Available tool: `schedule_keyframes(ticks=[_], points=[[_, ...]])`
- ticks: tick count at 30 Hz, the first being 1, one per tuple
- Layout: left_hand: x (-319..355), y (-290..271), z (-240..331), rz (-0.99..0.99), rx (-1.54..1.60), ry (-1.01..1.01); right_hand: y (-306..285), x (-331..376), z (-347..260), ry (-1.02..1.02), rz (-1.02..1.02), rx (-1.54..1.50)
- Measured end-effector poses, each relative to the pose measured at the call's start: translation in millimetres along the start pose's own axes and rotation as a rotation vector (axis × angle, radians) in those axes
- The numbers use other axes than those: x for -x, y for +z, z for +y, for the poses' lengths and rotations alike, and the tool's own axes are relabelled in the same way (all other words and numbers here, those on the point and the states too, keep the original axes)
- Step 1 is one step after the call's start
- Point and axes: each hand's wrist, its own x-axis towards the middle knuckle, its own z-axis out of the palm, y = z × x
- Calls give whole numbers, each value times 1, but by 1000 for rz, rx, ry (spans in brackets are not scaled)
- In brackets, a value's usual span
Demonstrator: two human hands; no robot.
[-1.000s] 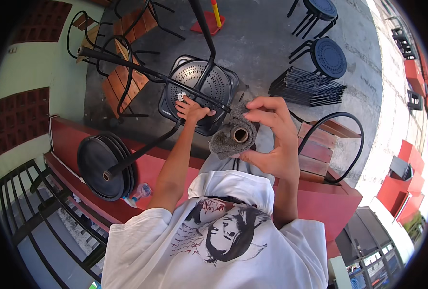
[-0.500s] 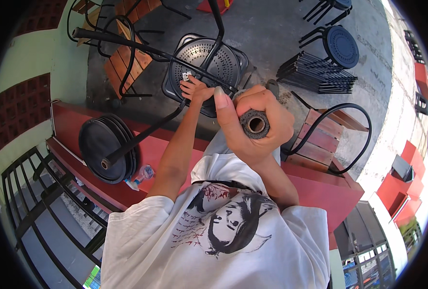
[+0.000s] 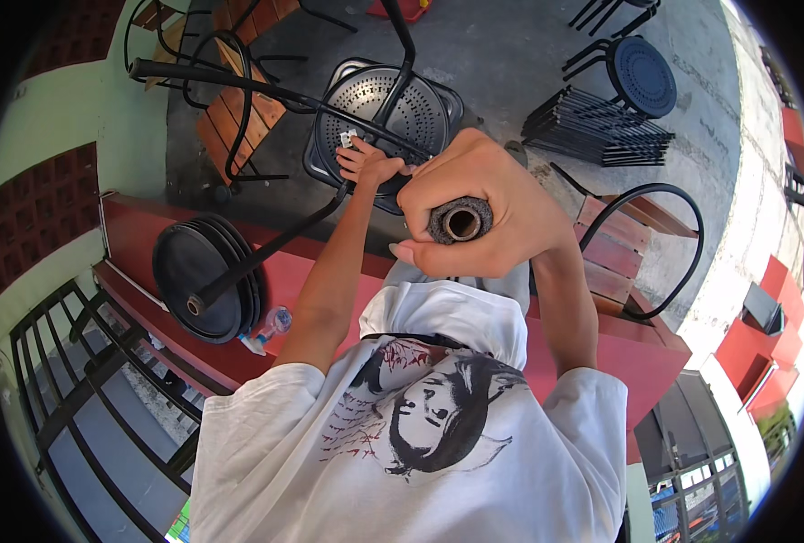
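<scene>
Both hands (image 3: 474, 204) apparently clenched, arms raised.

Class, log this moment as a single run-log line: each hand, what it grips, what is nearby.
right hand: closed around tube end | left hand: gripping black frame bar | nearby: perforated black seat, round black discs

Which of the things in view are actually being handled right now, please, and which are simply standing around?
In hand:
- right hand gripping the hollow black tube end
- left hand on the perforated round metal seat

Standing around:
- black round tabletop on the red ledge
- plastic bottle
- stacked black chairs
- wooden-slat chair
</scene>
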Motion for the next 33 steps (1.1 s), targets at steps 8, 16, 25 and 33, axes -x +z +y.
schedule_keyframes(ticks=[8,16,25,33], points=[[-8,7,-4,31,-69,9,55,0,9,-114,773,336],[2,-48,19,-345,58,-274,77,-13,39,-238,1346,715],[6,-51,39,-370,121,-248,66,66,160,110,1118,596],[-7,0,-5,105,12,176,59,88,197,185,987,439]])
